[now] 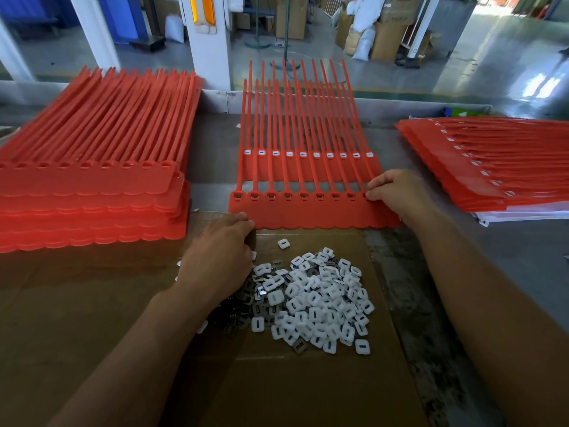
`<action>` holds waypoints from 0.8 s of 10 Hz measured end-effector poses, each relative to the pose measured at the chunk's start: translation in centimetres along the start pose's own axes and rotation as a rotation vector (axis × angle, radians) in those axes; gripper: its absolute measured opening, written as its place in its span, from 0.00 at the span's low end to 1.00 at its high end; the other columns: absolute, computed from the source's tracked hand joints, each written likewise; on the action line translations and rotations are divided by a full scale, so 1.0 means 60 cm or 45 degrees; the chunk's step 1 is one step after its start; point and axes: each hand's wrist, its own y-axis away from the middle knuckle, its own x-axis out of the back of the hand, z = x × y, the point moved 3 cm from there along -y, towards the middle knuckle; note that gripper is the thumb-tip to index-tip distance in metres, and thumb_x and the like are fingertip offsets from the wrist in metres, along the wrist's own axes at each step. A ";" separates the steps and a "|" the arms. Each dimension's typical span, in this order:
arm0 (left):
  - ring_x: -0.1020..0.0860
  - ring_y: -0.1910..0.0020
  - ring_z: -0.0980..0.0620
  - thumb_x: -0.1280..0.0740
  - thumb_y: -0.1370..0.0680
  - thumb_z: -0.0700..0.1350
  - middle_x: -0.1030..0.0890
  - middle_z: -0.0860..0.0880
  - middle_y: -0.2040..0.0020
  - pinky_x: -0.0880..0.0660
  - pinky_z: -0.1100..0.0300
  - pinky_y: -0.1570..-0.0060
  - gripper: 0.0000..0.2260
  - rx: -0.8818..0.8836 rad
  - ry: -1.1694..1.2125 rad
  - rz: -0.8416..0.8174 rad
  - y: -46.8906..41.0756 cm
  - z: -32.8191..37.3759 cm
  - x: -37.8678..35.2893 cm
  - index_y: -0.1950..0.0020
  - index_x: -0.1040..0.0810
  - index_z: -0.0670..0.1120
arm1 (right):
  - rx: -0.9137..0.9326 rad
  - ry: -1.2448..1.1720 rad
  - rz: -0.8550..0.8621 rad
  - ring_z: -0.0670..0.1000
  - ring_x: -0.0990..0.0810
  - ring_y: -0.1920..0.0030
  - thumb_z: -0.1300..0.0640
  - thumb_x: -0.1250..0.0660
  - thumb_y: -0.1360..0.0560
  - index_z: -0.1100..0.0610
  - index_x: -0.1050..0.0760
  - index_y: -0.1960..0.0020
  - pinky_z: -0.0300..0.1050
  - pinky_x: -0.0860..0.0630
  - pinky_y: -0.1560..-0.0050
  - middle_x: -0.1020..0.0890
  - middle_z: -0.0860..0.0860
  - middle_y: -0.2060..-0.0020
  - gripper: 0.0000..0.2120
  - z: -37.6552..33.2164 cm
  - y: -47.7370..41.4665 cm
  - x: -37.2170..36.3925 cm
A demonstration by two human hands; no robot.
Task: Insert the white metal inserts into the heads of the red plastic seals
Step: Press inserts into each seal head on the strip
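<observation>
Two sheets of joined red seals lie in front of me. The far sheet [308, 172] has a white insert in each head. The near sheet [311, 215] shows dark open head slots. My right hand [397, 189] has curled fingers at the near sheet's rightmost head; what it pinches is hidden. My left hand [220, 257] lies by the sheet's lower left corner, fingertips touching its edge, over the left side of a pile of white inserts [317, 297] on cardboard [308, 380]. A single insert [283, 243] lies apart above the pile.
A tall stack of red seal sheets [92, 195] with open heads stands at the left. A lower stack of sheets with inserts [492, 167] lies at the right on white sheets. Grey metal pieces [246, 300] mix into the pile's left side. A raised table rim runs behind.
</observation>
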 end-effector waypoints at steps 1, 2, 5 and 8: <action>0.37 0.30 0.52 0.41 0.24 0.38 0.35 0.52 0.29 0.40 0.54 0.31 0.21 -0.001 -0.004 -0.001 0.000 0.001 0.000 0.32 0.31 0.47 | 0.035 0.017 -0.015 0.48 0.25 0.55 0.62 0.29 0.31 0.51 0.25 0.63 0.41 0.32 0.60 0.22 0.48 0.59 0.08 -0.001 0.006 0.001; 0.37 0.30 0.52 0.42 0.24 0.38 0.35 0.52 0.29 0.40 0.53 0.31 0.21 0.002 -0.003 -0.002 0.001 0.001 0.000 0.32 0.31 0.47 | 0.162 0.002 0.023 0.45 0.25 0.58 0.62 0.30 0.29 0.53 0.24 0.59 0.38 0.32 0.59 0.21 0.49 0.59 0.06 -0.011 0.023 0.006; 0.38 0.30 0.52 0.41 0.24 0.39 0.36 0.52 0.28 0.41 0.55 0.31 0.21 0.010 -0.004 -0.008 0.001 0.001 0.001 0.31 0.31 0.47 | 0.584 0.193 -0.543 0.36 0.23 0.61 0.60 0.30 0.28 0.48 0.23 0.59 0.27 0.28 0.60 0.20 0.41 0.62 0.06 -0.074 0.136 -0.012; 0.39 0.29 0.52 0.39 0.24 0.40 0.37 0.52 0.27 0.42 0.56 0.31 0.22 0.013 -0.012 -0.024 0.000 0.003 0.001 0.30 0.32 0.47 | 0.846 0.381 -0.720 0.33 0.25 0.64 0.57 0.30 0.28 0.54 0.19 0.53 0.25 0.29 0.59 0.21 0.39 0.63 0.04 -0.137 0.205 -0.079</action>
